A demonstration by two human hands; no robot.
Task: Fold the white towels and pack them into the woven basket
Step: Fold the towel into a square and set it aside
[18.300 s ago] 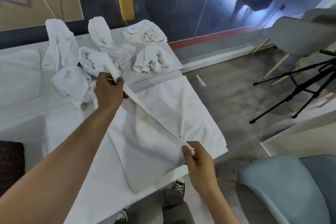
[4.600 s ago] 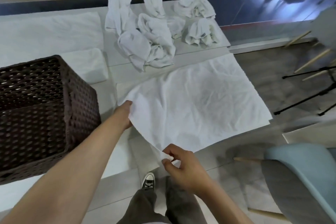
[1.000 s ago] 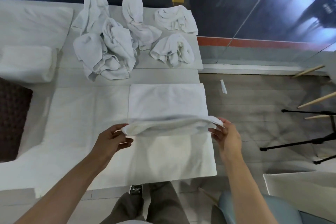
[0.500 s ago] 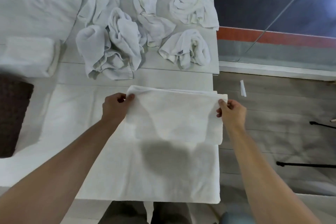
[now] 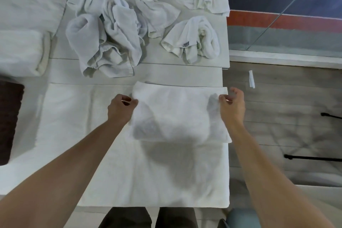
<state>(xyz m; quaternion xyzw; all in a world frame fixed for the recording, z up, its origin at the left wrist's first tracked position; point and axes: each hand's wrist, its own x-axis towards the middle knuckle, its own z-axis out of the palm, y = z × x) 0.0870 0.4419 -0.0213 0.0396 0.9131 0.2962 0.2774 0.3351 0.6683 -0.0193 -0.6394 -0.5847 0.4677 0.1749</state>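
Fold now down: towel (image 5: 179, 114) lies doubled mid-frame; half second ago we hold its edge raised. Left hand (image 5: 121, 106) pinches left corner; right hand (image 5: 232, 106) fingers half-spread at right corner, grip unclear. We judge further fold due before woven basket (image 5: 9, 120), left edge.

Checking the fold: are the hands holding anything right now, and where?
The left hand pinches the folded towel at its far left corner. The right hand is at the far right corner, but whether it grips cannot be told.
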